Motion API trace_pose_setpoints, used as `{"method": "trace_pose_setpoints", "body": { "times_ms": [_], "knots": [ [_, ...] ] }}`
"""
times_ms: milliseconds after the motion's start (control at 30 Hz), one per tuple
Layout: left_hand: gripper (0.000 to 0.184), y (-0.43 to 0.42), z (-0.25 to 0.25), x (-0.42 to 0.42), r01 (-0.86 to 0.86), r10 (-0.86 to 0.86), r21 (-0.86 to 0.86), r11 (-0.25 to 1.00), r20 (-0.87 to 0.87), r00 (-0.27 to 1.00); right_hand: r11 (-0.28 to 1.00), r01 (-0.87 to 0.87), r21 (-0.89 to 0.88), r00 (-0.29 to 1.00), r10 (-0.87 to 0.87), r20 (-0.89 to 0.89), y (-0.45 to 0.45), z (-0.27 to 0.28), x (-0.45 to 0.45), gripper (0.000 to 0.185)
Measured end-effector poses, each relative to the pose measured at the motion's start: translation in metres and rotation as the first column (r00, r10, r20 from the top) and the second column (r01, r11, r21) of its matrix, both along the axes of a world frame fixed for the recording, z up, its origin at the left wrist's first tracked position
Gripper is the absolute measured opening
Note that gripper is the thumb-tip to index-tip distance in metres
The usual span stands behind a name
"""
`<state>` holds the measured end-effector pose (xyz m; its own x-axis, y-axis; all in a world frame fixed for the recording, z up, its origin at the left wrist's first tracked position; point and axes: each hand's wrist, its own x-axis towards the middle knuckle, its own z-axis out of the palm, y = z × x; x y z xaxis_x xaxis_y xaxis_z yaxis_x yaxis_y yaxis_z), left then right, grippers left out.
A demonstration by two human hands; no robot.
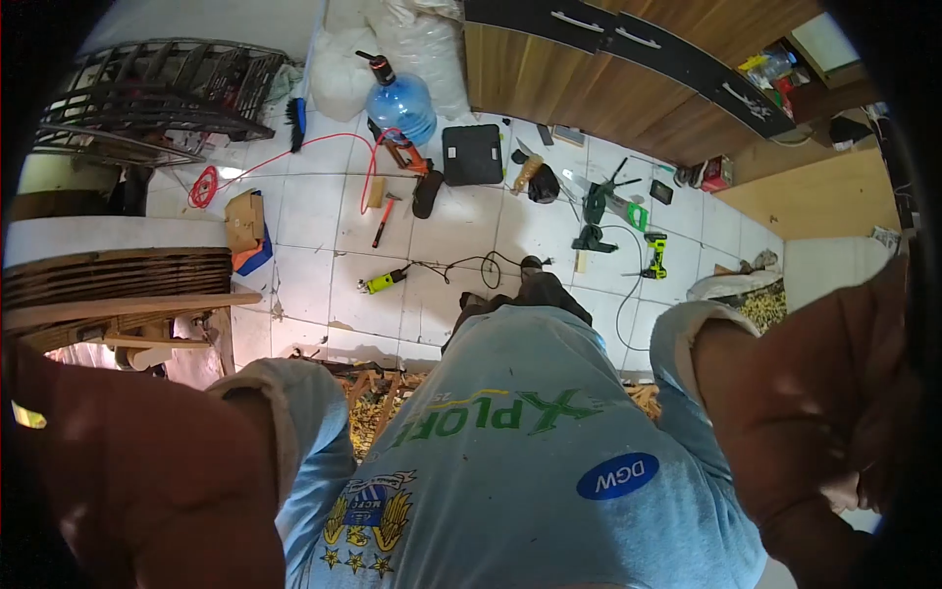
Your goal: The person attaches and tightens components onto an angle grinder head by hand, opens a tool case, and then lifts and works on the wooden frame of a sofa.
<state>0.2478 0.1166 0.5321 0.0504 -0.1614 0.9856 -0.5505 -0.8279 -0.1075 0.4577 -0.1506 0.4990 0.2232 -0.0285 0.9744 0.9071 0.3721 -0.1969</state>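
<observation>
Both hands are raised close to the camera, on either side of the view. My left hand (pixel 162 476) fills the lower left corner, blurred and dark, its fingers cut off by the edge of the view. On the right side is my right hand (pixel 814 412), also very near the lens. Its fingers run into the dark rim, so what they touch is hidden. Between the hands is my light blue shirt (pixel 510 471) with printed lettering. Neither hand is near the tools on the tiled floor (pixel 442 319).
On the floor lie a green angle grinder (pixel 383 282), a hammer (pixel 384 221), a black case (pixel 472 155), a green drill (pixel 655 257) and a handsaw (pixel 628 211). A blue water bottle (pixel 404 110) stands behind. Wooden cabinets (pixel 628 83) line the back; a bench (pixel 118 275) is left.
</observation>
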Motion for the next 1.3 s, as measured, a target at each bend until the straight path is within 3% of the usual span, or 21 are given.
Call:
{"method": "trace_pose_setpoints", "body": {
  "times_ms": [433,667,833,933,1000,1033,1067,1133,1200,1233,1300],
  "knots": [
    [0.03,-0.037,-0.009,0.053,0.115,-0.115,-0.006,0.993,-0.004,0.993,0.995,0.105,-0.006,0.994,-0.104,0.009,-0.056,0.011,0.003,0.01],
    [0.028,-0.096,0.0,0.113,0.199,-0.199,-0.01,0.98,0.034,0.979,0.973,0.231,0.005,0.972,-0.232,0.026,-0.14,0.015,0.037,0.011],
    [0.027,-0.153,-0.009,0.184,0.132,-0.124,-0.118,0.984,0.067,0.99,0.933,0.36,-0.011,0.932,-0.361,-0.025,-0.223,0.003,0.091,0.011],
    [0.026,-0.194,-0.039,0.245,-0.052,0.033,-0.226,0.973,-0.086,0.996,0.88,0.471,-0.07,0.869,-0.476,-0.133,-0.278,-0.018,0.132,0.012],
    [0.026,-0.223,-0.085,0.288,-0.165,0.075,-0.226,0.96,-0.362,0.929,0.803,0.552,-0.225,0.738,-0.596,-0.317,-0.314,-0.059,0.159,0.012],
    [0.033,-0.24,-0.121,0.307,-0.128,-0.032,-0.271,0.954,-0.516,0.856,0.771,0.551,-0.319,0.659,-0.636,-0.4,-0.333,-0.084,0.168,0.012],
    [0.035,-0.252,-0.146,0.315,-0.219,0.038,-0.176,0.96,-0.69,0.723,0.765,0.498,-0.409,0.527,-0.641,-0.558,-0.354,-0.111,0.172,0.011],
    [0.043,-0.267,-0.206,0.322,-0.303,-0.025,-0.236,0.923,-0.824,0.566,0.68,0.41,-0.608,0.381,-0.733,-0.563,-0.392,-0.127,0.166,0.008],
    [0.04,-0.279,-0.23,0.327,-0.359,-0.326,-0.533,0.766,-0.804,0.497,0.638,0.488,-0.595,0.31,-0.765,-0.565,-0.437,-0.123,0.163,0.007],
    [0.039,-0.286,-0.237,0.327,-0.404,-0.47,-0.646,0.648,-0.757,0.454,0.538,0.561,-0.63,0.267,-0.837,-0.477,-0.479,-0.12,0.165,0.009],
    [0.033,-0.309,-0.186,0.356,-0.328,-0.373,-0.612,0.72,-0.739,0.561,0.545,0.704,-0.455,0.386,-0.832,-0.399,-0.504,-0.067,0.175,0.012]
  ]
}}
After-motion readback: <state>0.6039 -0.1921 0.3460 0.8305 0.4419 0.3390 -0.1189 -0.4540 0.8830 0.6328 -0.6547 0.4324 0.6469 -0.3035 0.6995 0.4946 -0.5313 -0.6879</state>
